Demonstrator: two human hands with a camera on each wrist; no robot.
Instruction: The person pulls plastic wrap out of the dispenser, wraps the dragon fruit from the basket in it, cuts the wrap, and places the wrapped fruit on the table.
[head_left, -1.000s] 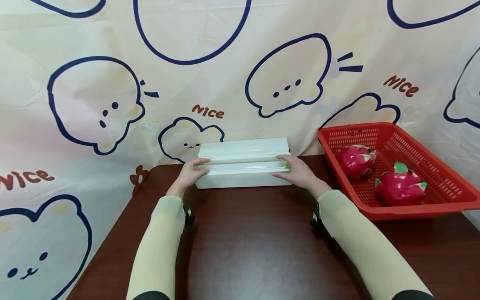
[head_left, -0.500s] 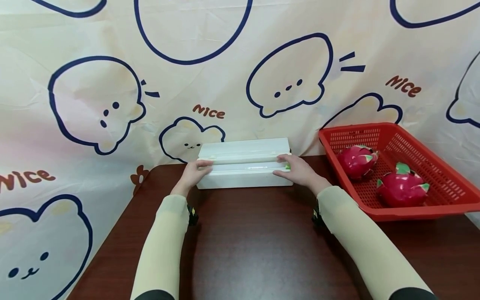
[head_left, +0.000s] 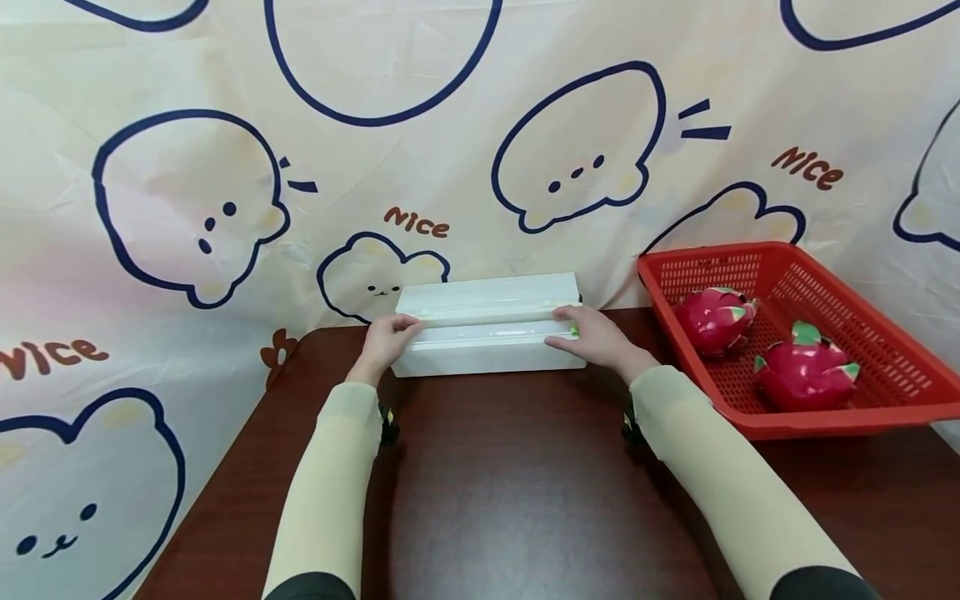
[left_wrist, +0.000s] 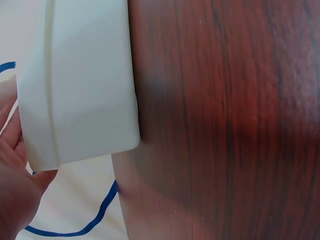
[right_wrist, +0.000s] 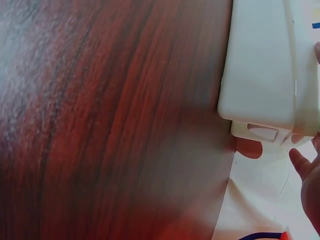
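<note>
A long white box (head_left: 480, 360), shaped like a cling film dispenser, lies near the back of the table. A groove runs along its length, with a shiny clear strip of film (head_left: 483, 332) in it and a small green part (head_left: 574, 331) at the right. My left hand (head_left: 384, 343) pinches at the strip's left end, thumb and fingertips together. At the other end my right hand (head_left: 600, 343) rests with thumb and fingers spread across the groove. Both wrist views show the box's outer face; there, box ends partly hide the left fingers (left_wrist: 11, 107), and the right thumb (right_wrist: 300, 162) shows.
To the right stands a red slotted basket (head_left: 885, 321) holding two pink dragon fruits (head_left: 806, 375) with green tips. A pale cloth with cartoon bears (head_left: 187, 200) hangs close behind the box. The dark wooden table (head_left: 517, 492) extends toward me.
My left thumb and fingers, earlier spread across the groove, have closed together at the box's left end. The right hand and the box stay nearly in place.
</note>
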